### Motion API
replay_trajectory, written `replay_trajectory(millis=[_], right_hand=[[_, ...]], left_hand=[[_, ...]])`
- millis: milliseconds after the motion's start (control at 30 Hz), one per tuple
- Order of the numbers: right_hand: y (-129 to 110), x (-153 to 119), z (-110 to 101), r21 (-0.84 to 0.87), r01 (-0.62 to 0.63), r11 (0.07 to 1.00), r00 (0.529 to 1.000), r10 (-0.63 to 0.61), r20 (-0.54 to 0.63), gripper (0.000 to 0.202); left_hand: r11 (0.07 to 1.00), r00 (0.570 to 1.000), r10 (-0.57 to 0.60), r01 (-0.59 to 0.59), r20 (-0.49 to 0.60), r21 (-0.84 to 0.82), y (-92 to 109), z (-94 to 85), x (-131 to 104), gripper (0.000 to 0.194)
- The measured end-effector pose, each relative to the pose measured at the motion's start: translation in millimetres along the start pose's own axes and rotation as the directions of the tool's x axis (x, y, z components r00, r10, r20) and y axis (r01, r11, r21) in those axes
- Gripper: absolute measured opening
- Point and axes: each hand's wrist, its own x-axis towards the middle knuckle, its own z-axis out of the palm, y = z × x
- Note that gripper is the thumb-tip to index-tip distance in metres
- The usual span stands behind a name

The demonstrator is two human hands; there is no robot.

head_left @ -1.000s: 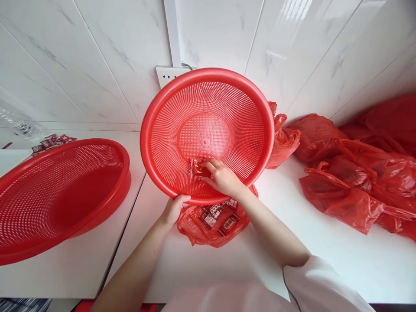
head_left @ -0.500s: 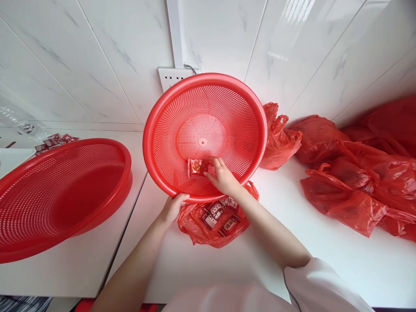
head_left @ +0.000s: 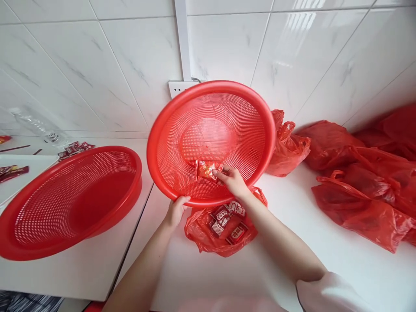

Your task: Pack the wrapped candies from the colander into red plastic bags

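Observation:
My left hand [head_left: 177, 211] grips the near rim of a round red plastic basket [head_left: 269, 130], which is tilted so its inside faces me. Inside it, my right hand [head_left: 232, 180] pinches the right end of a small red snack packet [head_left: 205, 169] between thumb and fingers. Apart from this packet, no other item shows in the basket. Just below the rim lies an open red plastic bag [head_left: 201, 236] with several wrapped snacks [head_left: 236, 233] in it. The basket's edge and my right forearm hide part of the bag.
A second red basket [head_left: 134, 173] leans at the left, beside a white tray [head_left: 48, 161] and dark red packets [head_left: 76, 148]. A clear plastic bottle [head_left: 39, 128] lies behind. Several red bags [head_left: 360, 186] crowd the right side of the white table [head_left: 286, 216]. A socket [head_left: 177, 89] is on the tiled wall.
My right hand has lifted the snack packet slightly off the basket's wall, and more of the packet shows. My left hand still holds the rim. The whole view has shifted a little.

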Motion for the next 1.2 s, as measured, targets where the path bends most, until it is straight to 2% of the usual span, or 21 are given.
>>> replay_trajectory(millis=[100, 200, 333, 467, 733, 800, 833, 867, 933, 967, 1000, 1033, 1100, 1200], right_hand=[[-19, -2, -9, 0.072, 0.028, 0.997, 0.999, -0.024, -0.047, 0.032], [-32, -3, -18, 0.144, 0.005, 0.99, 0.998, 0.004, -0.061, 0.032], [-40, -5, -25, 0.234, -0.017, 0.972, 0.996, 0.038, -0.083, 0.033], [-45, -7, -27, 0.261, -0.006, 0.965, 0.996, 0.03, -0.087, 0.031], [-56, -13, -25, 0.258, -0.021, 0.966, 0.998, 0.035, -0.051, 0.032], [-61, -18, -25, 0.279, -0.032, 0.96, 0.999, 0.042, -0.03, 0.032], [-62, -21, -25, 0.293, -0.042, 0.955, 0.999, 0.049, -0.018, 0.031], [-64, -25, -26, 0.309, -0.054, 0.949, 0.998, 0.058, -0.005, 0.03], [-65, -33, -29, 0.342, -0.087, 0.936, 0.996, 0.083, 0.025, 0.029], [-65, -37, -30, 0.352, -0.1, 0.931, 0.995, 0.094, 0.036, 0.029], [-65, -42, -30, 0.356, -0.105, 0.929, 0.995, 0.097, 0.04, 0.028], [-66, -46, -30, 0.354, -0.093, 0.93, 0.996, 0.088, 0.03, 0.028], [-69, -55, -26, 0.33, -0.044, 0.943, 0.999, 0.051, -0.01, 0.026], [-79, -67, -20, 0.251, 0.024, 0.968, 0.999, -0.013, -0.043, 0.027]], left_hand=[[0.996, 0.998, 0.041, -0.044, -0.041, -0.072, 11, -8.0, 8, 0.029], [0.999, 0.996, 0.027, -0.03, -0.08, -0.033, 20, -15.4, 13, 0.039], [0.999, 0.999, -0.024, 0.025, -0.036, 0.02, 28, -24.4, 16, 0.05], [0.998, 0.999, -0.017, 0.019, -0.027, 0.068, 36, -32.0, 16, 0.055], [0.997, 0.999, 0.031, -0.03, -0.021, 0.069, 43, -25.7, 12, 0.056], [0.976, 0.991, 0.035, -0.006, -0.129, 0.217, 47, -30.2, 5, 0.052], [0.942, 0.975, 0.074, 0.001, -0.21, 0.337, 50, -33.5, -1, 0.047], [0.882, 0.947, 0.145, 0.007, -0.286, 0.47, 55, -36.4, -8, 0.041], [0.711, 0.885, 0.345, -0.029, -0.313, 0.703, 65, -36.8, -24, 0.028], [0.628, 0.87, 0.4, -0.031, -0.288, 0.778, 71, -32.4, -33, 0.025], [0.574, 0.882, 0.413, -0.059, -0.227, 0.817, 76, -24.5, -41, 0.024], [0.559, 0.901, 0.408, -0.121, -0.146, 0.82, 81, -13.0, -47, 0.024], [0.596, 0.93, 0.366, -0.253, 0.023, 0.762, 89, 17.6, -56, 0.021], [0.639, 0.911, 0.356, -0.398, 0.206, 0.659, 99, 66.7, -58, 0.014]])
